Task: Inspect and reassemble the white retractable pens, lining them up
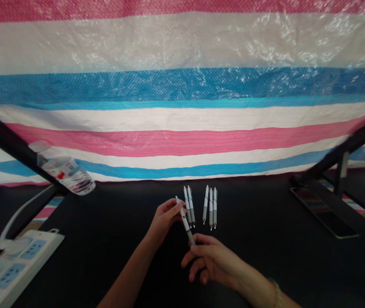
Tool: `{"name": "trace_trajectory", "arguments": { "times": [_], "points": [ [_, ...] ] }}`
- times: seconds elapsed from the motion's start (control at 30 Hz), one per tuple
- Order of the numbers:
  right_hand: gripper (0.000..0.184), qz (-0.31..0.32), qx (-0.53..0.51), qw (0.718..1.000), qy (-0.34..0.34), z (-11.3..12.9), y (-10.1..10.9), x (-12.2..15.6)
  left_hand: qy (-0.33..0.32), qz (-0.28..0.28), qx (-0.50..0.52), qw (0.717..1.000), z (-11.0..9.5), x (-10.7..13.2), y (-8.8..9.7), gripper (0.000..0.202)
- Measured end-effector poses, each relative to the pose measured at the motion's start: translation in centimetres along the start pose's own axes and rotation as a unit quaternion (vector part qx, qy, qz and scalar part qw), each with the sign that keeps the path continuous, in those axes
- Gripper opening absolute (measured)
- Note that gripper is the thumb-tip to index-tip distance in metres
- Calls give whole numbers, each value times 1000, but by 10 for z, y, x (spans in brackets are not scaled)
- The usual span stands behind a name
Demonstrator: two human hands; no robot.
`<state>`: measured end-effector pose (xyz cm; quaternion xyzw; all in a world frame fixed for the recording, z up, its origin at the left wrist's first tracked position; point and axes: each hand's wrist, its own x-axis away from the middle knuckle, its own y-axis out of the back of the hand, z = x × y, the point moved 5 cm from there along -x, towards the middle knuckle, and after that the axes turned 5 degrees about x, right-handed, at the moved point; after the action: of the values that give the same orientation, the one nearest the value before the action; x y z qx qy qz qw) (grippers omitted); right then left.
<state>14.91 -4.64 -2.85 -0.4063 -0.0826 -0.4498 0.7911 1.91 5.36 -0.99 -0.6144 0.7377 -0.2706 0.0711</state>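
Note:
My left hand (164, 219) and my right hand (210, 259) hold one white and grey pen (185, 222) between them over a black table (105, 248). The left fingers pinch its upper white end; the right fingers close around its lower grey end. Just beyond the hands, two more pens (189, 206) lie side by side on the table. To their right lies a group of three pens (210, 207), also roughly parallel and pointing away from me.
A clear water bottle (65, 171) lies on its side at the left. White power strips (7, 267) sit at the near left corner. A dark phone (323, 211) lies at the right by a black metal frame (345, 149). A striped tarp (182, 85) hangs behind.

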Motion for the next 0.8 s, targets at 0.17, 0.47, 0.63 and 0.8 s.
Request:
{"name": "trace_trajectory", "arguments": {
  "times": [0.17, 0.47, 0.63, 0.8],
  "points": [
    [44, 19, -18, 1000, 1, -2, 1, -2, -2, -9, 12, 1000, -2, 1, -1, 30],
    [37, 13, -16, 1000, -6, 0, 1, 0, -1, -10, 10, 1000, -2, 1, 0, 30],
    [43, 20, -18, 1000, -12, -1, 1, -1, -2, -7, 13, 1000, -2, 1, -1, 31],
    [38, 22, -12, 1000, -3, 0, 2, -1, -3, -8, 13, 1000, -1, 0, 0, 32]
  ]
}}
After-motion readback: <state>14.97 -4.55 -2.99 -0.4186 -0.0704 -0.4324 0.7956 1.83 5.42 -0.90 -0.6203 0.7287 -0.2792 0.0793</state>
